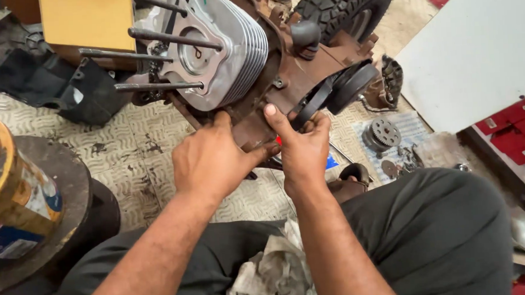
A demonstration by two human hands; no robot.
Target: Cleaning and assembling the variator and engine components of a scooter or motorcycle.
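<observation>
As both hands brace it, the engine [253, 65] lies on the mat [133, 153]: L hand [207, 162] pressed flat underneath, R hand [301, 149] clamped on casing w/ thumb up, steadying it.

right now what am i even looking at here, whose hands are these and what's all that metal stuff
This is one picture from a camera worn on a person's head, looking down at their own two bare hands and lap. There is no robot.

Both hands rest on a small engine lying on a patterned floor mat. The left hand presses on the rusty brown casing below the silver finned cylinder, from which long bolts stick out. The right hand grips the casing edge beside a black belt. A knobbly tyre sits behind.

Nearby lie a toothed gear on paper, a yellow can on a round stand, and a grey rag on the lap.
</observation>
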